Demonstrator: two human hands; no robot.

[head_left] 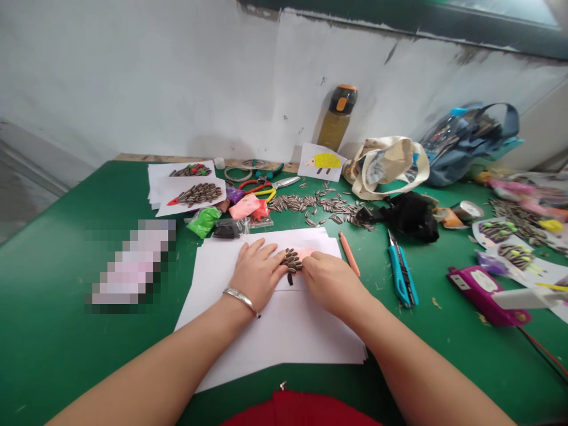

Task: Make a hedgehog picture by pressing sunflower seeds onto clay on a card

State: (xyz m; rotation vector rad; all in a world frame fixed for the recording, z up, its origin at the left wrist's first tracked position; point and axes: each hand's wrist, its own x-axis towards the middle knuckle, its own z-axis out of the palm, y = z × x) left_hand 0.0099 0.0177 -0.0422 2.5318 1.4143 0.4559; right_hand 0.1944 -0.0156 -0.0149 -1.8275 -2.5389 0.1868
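A small picture of overlapping sunflower seeds (290, 259) on a patch of pink clay (305, 253) lies on a stack of white paper (261, 349). One short black leg shows below the seeds. My left hand (257, 271), with a silver bangle at the wrist, rests flat with fingers spread, its thumb and forefinger tips at the left edge of the seeds. On the other side, my right hand (331, 278) is closed in a pinch at the right edge of the seeds, over the pink clay. Whatever sits between its fingertips is hidden.
Loose sunflower seeds (297, 203), scissors (279, 186) and bagged green clay (204, 222) lie beyond the paper. Finished seed hedgehogs (199, 194) are at back left. An orange stick (349, 254), a blue utility knife (402, 275) and a magenta device (486, 296) lie right.
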